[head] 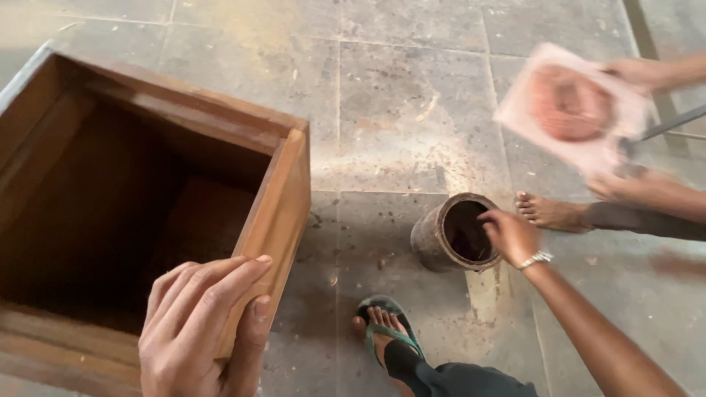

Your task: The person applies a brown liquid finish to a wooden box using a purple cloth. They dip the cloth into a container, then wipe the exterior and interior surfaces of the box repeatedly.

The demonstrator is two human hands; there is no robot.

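My left hand (pixel 198 331) grips the near right corner of a large open wooden box (pixel 283 213), with the fingers over the top edge and the thumb on the outer face. The box is dark and looks hollow inside. My right hand (pixel 511 235), with a metal bracelet on the wrist, reaches out to a rusty round metal can (pixel 434 242) standing on the floor. Its fingers curl over the right side of the can's rim. The can's inside is dark and its contents are hidden.
Another person stands at the right, bare foot (pixel 548 212) beside the can. Their hands hold a blurred pink packet (pixel 570 106) with something reddish inside. A foot in a green sandal (pixel 382 331) rests below the can. The floor is stained concrete slabs (pixel 397 110).
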